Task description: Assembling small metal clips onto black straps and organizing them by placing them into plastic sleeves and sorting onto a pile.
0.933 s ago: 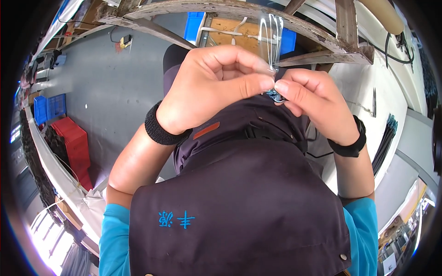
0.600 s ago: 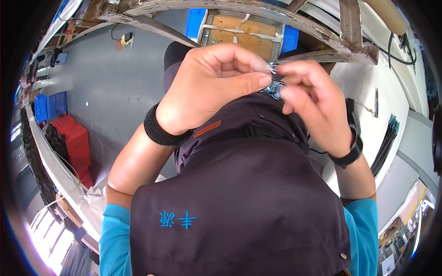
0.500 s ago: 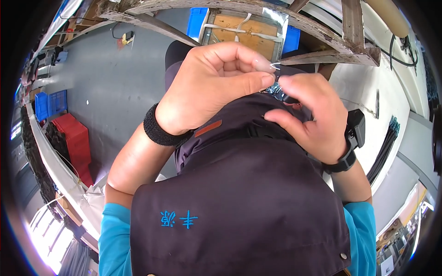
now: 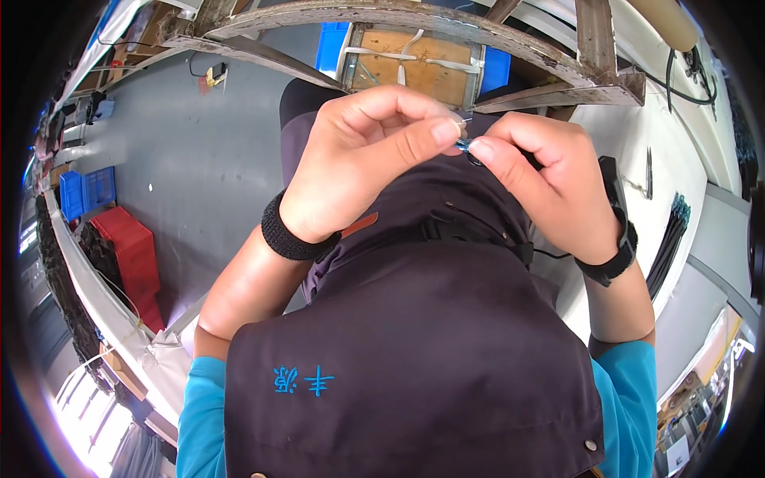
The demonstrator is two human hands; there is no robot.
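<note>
My left hand (image 4: pixel 362 155), with a black band at its wrist, is closed in a pinch. A small, thin whitish piece (image 4: pixel 466 120) sticks out past its thumb and forefinger; its kind is too small to tell. Facing it, my right hand (image 4: pixel 558 171) is closed, thumb against forefinger, on a dark cable with a shiny blue end (image 4: pixel 463 145). That blue end sits right beside the left fingertips; whether they touch it I cannot tell. Part of a black cable (image 4: pixel 550 254) shows below my right hand, over the dark apron (image 4: pixel 414 334).
On the white table at right lie tweezers (image 4: pixel 649 174) and a bundle of black cables with blue ends (image 4: pixel 669 245). A worn metal frame (image 4: pixel 398 17) crosses ahead, above a strapped wooden board (image 4: pixel 410 64). Red crates (image 4: pixel 131 259) and a blue crate (image 4: pixel 86 191) stand at left.
My right hand has come in toward the left fingertips, and its spread thumb and forefinger have closed on the blue-ended cable. My left hand stays pinched, shifted only slightly.
</note>
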